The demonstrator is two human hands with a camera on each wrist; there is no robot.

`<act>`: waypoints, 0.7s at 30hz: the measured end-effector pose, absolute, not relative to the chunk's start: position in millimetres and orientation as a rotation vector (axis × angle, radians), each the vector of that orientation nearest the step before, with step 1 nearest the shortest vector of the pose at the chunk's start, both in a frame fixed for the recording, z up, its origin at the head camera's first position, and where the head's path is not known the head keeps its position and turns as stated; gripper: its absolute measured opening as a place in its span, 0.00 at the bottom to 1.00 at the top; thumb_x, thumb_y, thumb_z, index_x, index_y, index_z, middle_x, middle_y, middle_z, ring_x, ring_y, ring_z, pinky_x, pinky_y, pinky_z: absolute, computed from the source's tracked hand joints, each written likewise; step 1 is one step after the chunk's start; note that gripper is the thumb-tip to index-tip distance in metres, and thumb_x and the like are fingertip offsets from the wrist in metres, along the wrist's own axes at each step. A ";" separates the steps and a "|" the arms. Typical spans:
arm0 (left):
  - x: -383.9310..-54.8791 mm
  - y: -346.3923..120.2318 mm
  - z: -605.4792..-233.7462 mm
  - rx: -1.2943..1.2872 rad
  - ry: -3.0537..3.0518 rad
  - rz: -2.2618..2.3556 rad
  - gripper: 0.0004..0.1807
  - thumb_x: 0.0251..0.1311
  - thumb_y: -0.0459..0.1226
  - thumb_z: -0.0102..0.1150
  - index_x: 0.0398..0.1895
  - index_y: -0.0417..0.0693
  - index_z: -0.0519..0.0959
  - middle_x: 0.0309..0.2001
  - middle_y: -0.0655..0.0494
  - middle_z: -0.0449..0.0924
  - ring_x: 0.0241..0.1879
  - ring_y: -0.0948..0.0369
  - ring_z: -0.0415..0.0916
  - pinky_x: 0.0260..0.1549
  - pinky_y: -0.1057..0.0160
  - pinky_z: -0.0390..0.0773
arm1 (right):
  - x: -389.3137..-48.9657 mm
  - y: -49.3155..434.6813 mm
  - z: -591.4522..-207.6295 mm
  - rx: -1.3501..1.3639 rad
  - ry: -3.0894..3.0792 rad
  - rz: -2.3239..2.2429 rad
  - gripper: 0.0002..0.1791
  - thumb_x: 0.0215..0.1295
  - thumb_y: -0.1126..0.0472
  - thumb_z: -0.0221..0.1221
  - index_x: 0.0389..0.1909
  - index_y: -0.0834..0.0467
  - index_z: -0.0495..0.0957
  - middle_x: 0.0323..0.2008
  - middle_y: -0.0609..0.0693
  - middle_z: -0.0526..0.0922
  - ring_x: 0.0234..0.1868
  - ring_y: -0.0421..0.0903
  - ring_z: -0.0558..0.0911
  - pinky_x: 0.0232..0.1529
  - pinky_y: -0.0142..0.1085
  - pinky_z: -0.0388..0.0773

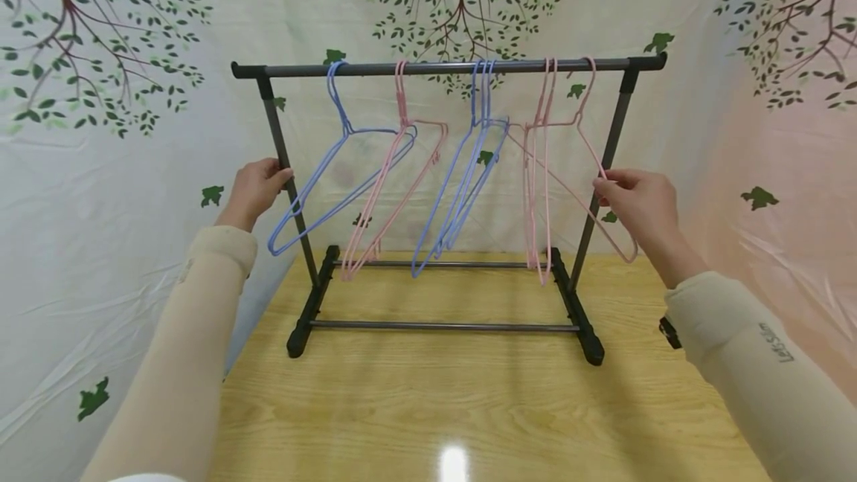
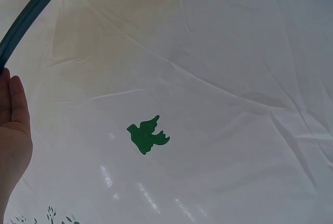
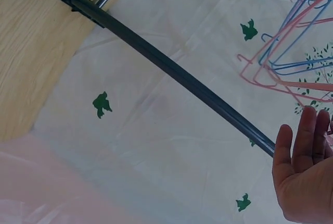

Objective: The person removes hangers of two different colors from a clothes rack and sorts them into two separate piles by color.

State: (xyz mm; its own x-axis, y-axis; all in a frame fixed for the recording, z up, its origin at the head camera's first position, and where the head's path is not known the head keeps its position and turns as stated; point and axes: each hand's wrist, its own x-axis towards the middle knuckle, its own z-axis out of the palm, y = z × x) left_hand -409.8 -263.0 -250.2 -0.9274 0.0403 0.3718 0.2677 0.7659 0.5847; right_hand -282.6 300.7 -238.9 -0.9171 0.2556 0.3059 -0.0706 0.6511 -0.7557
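Note:
A dark metal clothes rack (image 1: 442,68) stands on the table, with blue and pink wire hangers hanging from its top bar. My left hand (image 1: 253,186) grips the rack's left post (image 1: 277,125) about midway down, thumb in front. Beside the right post (image 1: 619,125), my right hand (image 1: 643,199) pinches the side of the rightmost pink hanger (image 1: 591,143), whose hook is over the bar. Part of the left hand (image 2: 15,130) shows at the edge of the left wrist view, touching the post. In the right wrist view, the right hand (image 3: 307,182) partly hides the right post (image 3: 182,75).
Blue hangers (image 1: 345,125) hang at the left, then pink hangers (image 1: 402,106), more blue hangers (image 1: 476,95) and a pink group (image 1: 538,123). The rack's base has two cross rods (image 1: 442,326) above the wooden table (image 1: 415,393). A printed cloth (image 1: 154,169) hangs behind.

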 end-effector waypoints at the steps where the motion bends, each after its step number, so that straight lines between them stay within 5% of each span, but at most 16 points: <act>1: -409.9 -262.8 -250.4 -0.237 -2.622 -0.940 0.24 0.76 0.46 0.45 0.53 0.32 0.75 0.48 0.31 0.79 0.47 0.41 0.75 0.43 0.44 0.73 | -282.0 300.6 -238.9 -0.147 -2.470 1.170 0.33 0.70 0.39 0.55 0.64 0.59 0.76 0.44 0.52 0.84 0.40 0.42 0.80 0.37 0.30 0.76; 16: -409.7 -260.9 -250.3 -0.250 -2.626 -0.935 0.24 0.76 0.47 0.45 0.52 0.32 0.76 0.47 0.32 0.79 0.45 0.42 0.75 0.42 0.45 0.73 | -267.9 310.6 -229.6 -0.170 -2.395 1.310 0.30 0.70 0.42 0.56 0.63 0.60 0.77 0.30 0.31 0.83 0.37 0.33 0.81 0.38 0.23 0.75; 21: -407.3 -261.3 -249.7 -0.248 -2.633 -0.937 0.25 0.76 0.48 0.44 0.53 0.32 0.75 0.47 0.32 0.78 0.44 0.43 0.74 0.39 0.47 0.72 | -263.5 311.5 -221.9 -0.163 -2.355 1.392 0.29 0.70 0.45 0.58 0.61 0.63 0.77 0.29 0.33 0.84 0.34 0.31 0.82 0.37 0.21 0.76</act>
State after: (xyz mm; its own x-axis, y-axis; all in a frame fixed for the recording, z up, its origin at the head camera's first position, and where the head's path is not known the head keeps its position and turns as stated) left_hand -407.3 -261.3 -249.7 -0.9288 0.0509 0.3670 0.2713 0.7681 0.5800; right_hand -263.5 311.5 -221.9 -0.9139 0.2962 0.2777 -0.1005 0.4976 -0.8616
